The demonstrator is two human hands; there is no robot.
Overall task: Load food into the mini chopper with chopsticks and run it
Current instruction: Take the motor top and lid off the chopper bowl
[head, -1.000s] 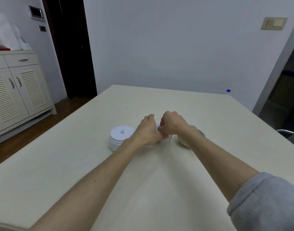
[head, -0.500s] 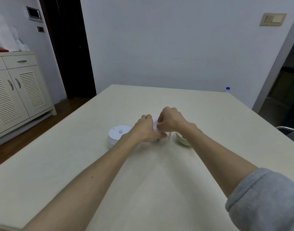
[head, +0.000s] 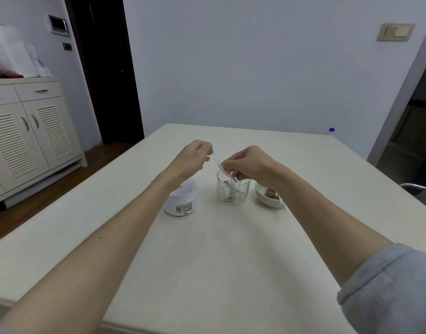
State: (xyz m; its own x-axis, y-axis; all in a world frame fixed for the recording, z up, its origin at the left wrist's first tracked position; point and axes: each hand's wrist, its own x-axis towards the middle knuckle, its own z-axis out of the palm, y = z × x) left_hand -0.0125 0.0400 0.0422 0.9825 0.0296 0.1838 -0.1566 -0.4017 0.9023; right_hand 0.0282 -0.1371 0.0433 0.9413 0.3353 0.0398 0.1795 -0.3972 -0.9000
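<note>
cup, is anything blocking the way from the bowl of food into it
Partly. The right hand holds a thin white lid tilted over the cup mouth. The bowl sits just right of the cup, with nothing between them on the table.

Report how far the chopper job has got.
Done: the clear cup stands open with its blade and a few brown bits inside. In hand: the right hand holds a thin white lid tilted above the cup; the left hand hovers nearby. Left: food remains in the bowl, and the white motor unit sits apart, unmounted.
</note>
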